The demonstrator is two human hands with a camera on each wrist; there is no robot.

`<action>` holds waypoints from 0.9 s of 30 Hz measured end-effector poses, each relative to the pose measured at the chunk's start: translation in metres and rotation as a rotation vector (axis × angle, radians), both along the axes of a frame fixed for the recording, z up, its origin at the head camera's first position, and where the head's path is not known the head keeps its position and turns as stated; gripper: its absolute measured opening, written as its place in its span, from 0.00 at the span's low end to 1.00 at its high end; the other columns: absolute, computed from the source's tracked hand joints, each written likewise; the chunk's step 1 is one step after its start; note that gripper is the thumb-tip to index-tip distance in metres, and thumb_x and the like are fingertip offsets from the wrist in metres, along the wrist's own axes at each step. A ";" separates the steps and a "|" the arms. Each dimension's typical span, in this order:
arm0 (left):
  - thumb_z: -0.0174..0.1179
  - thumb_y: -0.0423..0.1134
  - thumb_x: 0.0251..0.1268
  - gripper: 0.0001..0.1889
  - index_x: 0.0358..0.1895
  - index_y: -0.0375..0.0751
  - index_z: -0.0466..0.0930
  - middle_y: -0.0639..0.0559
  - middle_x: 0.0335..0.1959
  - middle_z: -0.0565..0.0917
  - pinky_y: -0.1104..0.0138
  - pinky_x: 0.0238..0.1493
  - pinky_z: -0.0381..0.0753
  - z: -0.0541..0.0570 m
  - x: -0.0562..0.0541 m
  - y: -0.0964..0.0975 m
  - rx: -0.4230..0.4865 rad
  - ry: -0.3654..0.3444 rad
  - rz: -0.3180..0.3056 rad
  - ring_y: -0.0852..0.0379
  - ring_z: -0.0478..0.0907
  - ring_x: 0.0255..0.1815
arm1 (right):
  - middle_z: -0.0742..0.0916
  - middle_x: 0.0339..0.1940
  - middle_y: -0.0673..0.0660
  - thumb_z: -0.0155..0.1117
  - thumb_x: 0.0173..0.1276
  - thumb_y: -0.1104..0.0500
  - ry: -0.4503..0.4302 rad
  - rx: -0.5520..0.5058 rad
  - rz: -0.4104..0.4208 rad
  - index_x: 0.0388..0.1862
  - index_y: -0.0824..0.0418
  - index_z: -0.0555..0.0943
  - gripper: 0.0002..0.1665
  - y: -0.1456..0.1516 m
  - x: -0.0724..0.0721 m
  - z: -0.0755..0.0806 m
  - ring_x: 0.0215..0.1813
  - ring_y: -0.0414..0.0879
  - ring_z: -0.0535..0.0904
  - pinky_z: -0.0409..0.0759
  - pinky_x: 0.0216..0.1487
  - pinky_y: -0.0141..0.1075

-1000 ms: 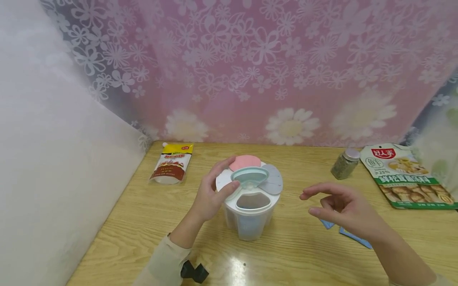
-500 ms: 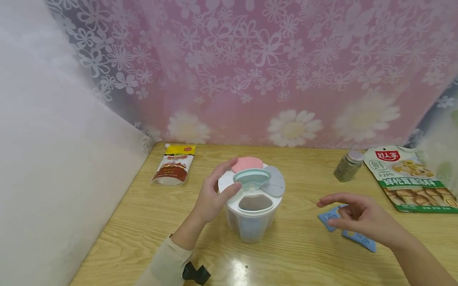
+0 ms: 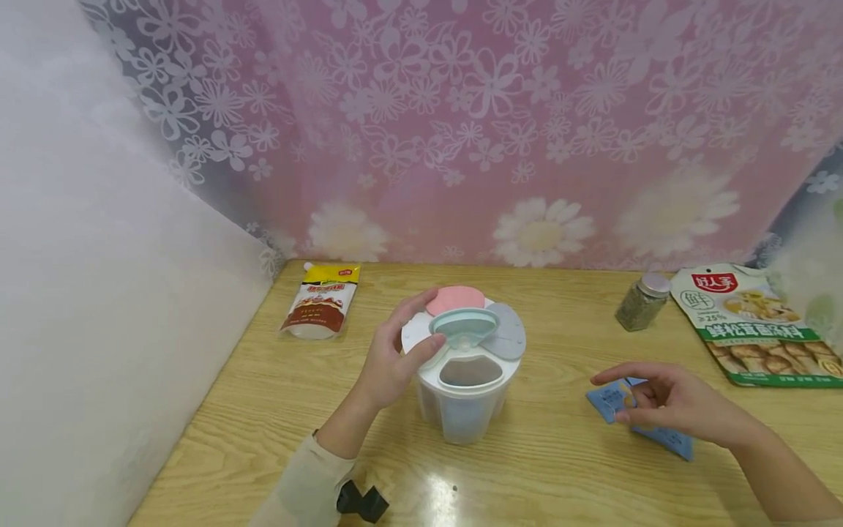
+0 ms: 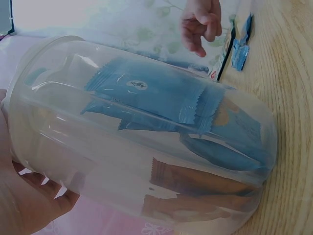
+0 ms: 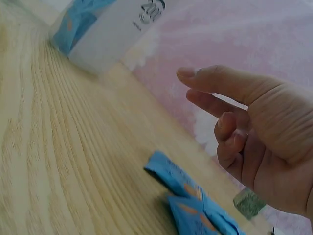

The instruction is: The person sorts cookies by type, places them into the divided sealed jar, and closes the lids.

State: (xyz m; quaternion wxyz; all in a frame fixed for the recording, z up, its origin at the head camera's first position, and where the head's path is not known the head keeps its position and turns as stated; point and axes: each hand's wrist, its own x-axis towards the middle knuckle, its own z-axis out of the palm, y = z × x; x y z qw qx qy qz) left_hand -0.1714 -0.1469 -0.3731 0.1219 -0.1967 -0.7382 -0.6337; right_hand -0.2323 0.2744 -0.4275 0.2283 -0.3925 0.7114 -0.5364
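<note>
— What is everything set on?
— A wooden table (image 3: pixel 546 468). Near its middle the tub (image 3: pixel 464 421) is stood upright, its long axis vertical, its uncovered compartment pointed toward the person.
— And at the far right?
— A mushroom bag (image 3: pixel 757 329) is laid there.
— How are the hands placed?
— By the left hand (image 3: pixel 388 362) the tub is gripped at its top, thumb above, fingers curled round the side. The right hand (image 3: pixel 685 406) is held above the blue packets (image 3: pixel 668 443), with thumb and index finger spread, the other fingers bent; nothing is held.
— And what smaller things are seen?
— A pouch (image 3: pixel 323 304) at the far left, a raised green flap (image 3: pixel 466 328) on the tub, and a jar (image 3: pixel 640 304) beside the bag.
— Which way are the packets pointed?
— The nearer one is slanted lengthwise toward the near right; the other is partly hidden.
</note>
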 end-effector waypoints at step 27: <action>0.60 0.41 0.66 0.30 0.72 0.45 0.69 0.47 0.71 0.71 0.71 0.63 0.75 0.000 0.001 0.000 0.001 -0.035 0.014 0.47 0.72 0.67 | 0.75 0.19 0.58 0.71 0.63 0.62 0.092 0.214 -0.132 0.66 0.66 0.74 0.33 0.012 -0.018 -0.039 0.12 0.48 0.62 0.69 0.15 0.34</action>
